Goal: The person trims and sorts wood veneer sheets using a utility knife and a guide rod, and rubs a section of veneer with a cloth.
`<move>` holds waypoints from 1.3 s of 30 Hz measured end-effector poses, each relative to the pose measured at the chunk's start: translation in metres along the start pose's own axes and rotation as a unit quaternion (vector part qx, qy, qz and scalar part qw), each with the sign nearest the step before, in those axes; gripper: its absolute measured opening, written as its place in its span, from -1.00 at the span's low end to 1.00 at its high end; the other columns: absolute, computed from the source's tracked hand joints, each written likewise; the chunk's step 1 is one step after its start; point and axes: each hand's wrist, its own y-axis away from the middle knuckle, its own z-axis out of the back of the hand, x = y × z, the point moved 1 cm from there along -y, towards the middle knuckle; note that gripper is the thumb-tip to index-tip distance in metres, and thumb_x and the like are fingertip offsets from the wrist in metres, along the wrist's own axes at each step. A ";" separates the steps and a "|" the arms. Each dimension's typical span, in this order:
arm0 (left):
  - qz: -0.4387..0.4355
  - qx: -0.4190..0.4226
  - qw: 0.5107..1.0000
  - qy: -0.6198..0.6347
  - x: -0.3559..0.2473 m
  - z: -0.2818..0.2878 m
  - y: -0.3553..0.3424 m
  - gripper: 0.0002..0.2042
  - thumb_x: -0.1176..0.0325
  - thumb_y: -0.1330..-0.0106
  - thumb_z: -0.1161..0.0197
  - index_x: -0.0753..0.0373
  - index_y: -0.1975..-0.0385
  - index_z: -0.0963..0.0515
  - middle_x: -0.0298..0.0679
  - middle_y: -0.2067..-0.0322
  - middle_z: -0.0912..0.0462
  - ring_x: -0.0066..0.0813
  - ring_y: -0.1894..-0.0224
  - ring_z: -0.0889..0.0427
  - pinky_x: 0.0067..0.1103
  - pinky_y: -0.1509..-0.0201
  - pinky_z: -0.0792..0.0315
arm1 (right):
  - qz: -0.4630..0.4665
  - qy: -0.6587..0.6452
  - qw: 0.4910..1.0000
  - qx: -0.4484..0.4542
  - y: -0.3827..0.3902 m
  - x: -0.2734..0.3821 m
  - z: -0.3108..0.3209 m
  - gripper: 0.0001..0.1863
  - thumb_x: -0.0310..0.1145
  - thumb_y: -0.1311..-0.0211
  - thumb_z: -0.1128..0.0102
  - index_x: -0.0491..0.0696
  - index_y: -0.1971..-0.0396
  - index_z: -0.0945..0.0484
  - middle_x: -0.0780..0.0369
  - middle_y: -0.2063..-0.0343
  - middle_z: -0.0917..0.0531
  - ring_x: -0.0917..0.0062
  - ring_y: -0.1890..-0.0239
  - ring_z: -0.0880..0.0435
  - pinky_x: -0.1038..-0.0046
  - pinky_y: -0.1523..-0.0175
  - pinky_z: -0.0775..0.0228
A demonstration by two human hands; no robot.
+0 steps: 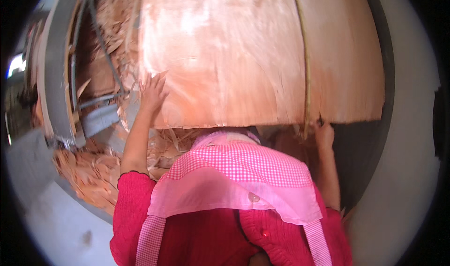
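A wide sheet of reddish-brown wood veneer (225, 69) lies spread in front of me, its near edge close to my apron. My left hand (153, 93) rests flat near its left edge, fingers spread, with a pointed sliver of veneer by the fingertips. A long thin yellowish strip (305, 59) runs from far to near over the sheet's right part. Just right of the strip's near end, my right hand (324, 134) is closed at the near edge around a small dark pointed tool (320, 121). Its exact kind is too small to tell.
Torn veneer scraps (91, 174) are heaped at the left and under the sheet's near edge. Metal bars (101, 36) and a grey-edged upright panel (58, 73) stand at the left. A dark surface (358, 148) shows at the right, beside the pale floor (408, 139).
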 end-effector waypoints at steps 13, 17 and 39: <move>0.399 0.088 0.909 0.088 0.143 -0.052 0.308 -0.82 0.33 -0.05 -0.10 0.21 0.38 -0.56 -0.15 0.25 -0.57 -0.21 0.10 -0.48 -0.32 0.01 -0.30 | 0.132 -0.383 0.913 -0.036 0.017 -0.010 -0.074 -0.47 -0.25 -0.02 -0.16 -0.35 0.11 -0.35 0.02 0.25 -0.52 0.43 0.21 -0.50 0.46 0.09 -0.32; 0.167 -0.114 0.958 0.205 0.130 -0.084 0.313 -0.78 0.29 -0.01 -0.17 0.15 0.32 -0.56 -0.29 0.18 -0.54 -0.31 0.02 -0.41 -0.33 -0.04 -0.27 | 0.138 -0.282 0.936 -0.159 0.044 0.043 -0.083 -0.75 -0.42 0.04 -0.15 -0.32 0.47 -0.41 0.18 0.62 -0.47 0.55 0.62 -0.42 0.45 0.53 -0.26; 0.750 0.023 0.613 0.246 0.312 -0.179 0.866 -0.75 0.30 -0.10 -0.08 0.20 0.24 -0.52 -0.09 0.21 -0.56 -0.20 0.17 -0.55 -0.39 0.11 -0.42 | 0.281 -0.544 0.768 0.187 0.425 0.680 -0.262 -0.75 -0.45 -0.05 -0.11 0.01 0.75 -0.31 0.39 0.84 -0.24 0.70 0.84 -0.19 0.62 0.76 0.05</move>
